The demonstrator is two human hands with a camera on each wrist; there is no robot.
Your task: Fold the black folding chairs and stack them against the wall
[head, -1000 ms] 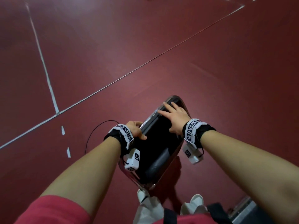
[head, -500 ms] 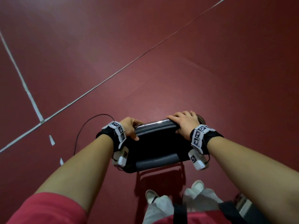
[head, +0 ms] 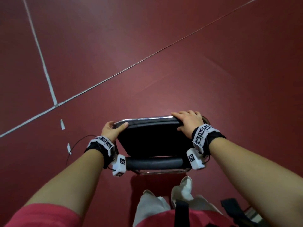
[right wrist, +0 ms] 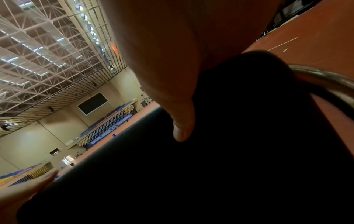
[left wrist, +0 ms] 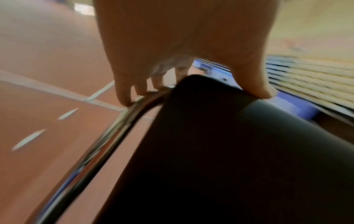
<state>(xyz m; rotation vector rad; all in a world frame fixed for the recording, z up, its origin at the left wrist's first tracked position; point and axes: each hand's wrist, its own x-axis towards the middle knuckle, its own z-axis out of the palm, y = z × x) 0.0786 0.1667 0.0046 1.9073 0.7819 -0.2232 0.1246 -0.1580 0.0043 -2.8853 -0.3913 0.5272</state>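
Black folding chair (head: 152,141) sits centre-low in the head view, seat pad facing you, its chrome frame (head: 144,119) running along the pad's far edge and a padded back bar (head: 155,163) at the near edge, just above your shoes (head: 186,181).

Your left hand (head: 112,131) grips the chair's far-left corner. Thumb lies on the black pad, fingers curl over the chrome tube; the left wrist view shows the fingertips (left wrist: 124,97) hooked on the tube and the thumb pressed on the pad edge. Grasp is closed around pad and frame together.

Your right hand (head: 188,122) grips the far-right corner. Fingers wrap over the top edge and out of sight behind it, thumb below on the pad face. In the right wrist view the thumb (right wrist: 182,130) presses flat on the black pad, with the chrome tube (right wrist: 325,81) curving off at the right of the frame. Clamped on the chair, not loose.

Both wrists carry white marker bands with small cameras. Dark red court floor (head: 213,71) fills the rest of the head view, white lines (head: 49,82) crossing at upper left, thin black cable (head: 77,141) lying left of your left wrist. Right wrist view shows a sports hall: truss ceiling upper left, bleachers and a dark wall screen centre-left.
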